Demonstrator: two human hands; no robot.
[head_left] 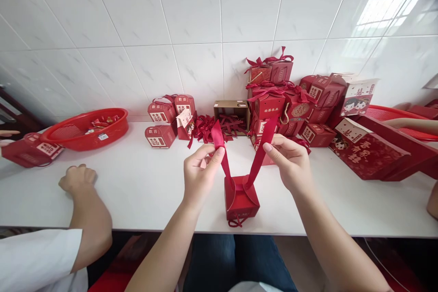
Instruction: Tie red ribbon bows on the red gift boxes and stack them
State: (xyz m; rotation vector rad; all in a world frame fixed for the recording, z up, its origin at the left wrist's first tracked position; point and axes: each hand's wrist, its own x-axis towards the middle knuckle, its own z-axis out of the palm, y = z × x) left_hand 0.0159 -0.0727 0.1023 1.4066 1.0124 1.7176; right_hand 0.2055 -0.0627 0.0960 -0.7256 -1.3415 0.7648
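A small red gift box (241, 205) stands near the front edge of the white table, below and between my hands. From its top a red ribbon (259, 160) rises in two ends that spread into a V. My left hand (202, 171) pinches the left end between thumb and fingers. The right end is pinched by my right hand (290, 159), its thumb pointing inward. A thin dark red cord loop hangs at the front of the box. The ribbon is not tied in a bow; its lower parts pass into the box top.
Behind, stacked red gift boxes (268, 106) with bows stand by a cardboard box (236, 104) of loose ribbons. Further left are several lidded boxes (160, 137) and a red plastic basket (85, 139). A co-worker's forearm (89, 205) rests at left. Red bags (371, 157) lie right.
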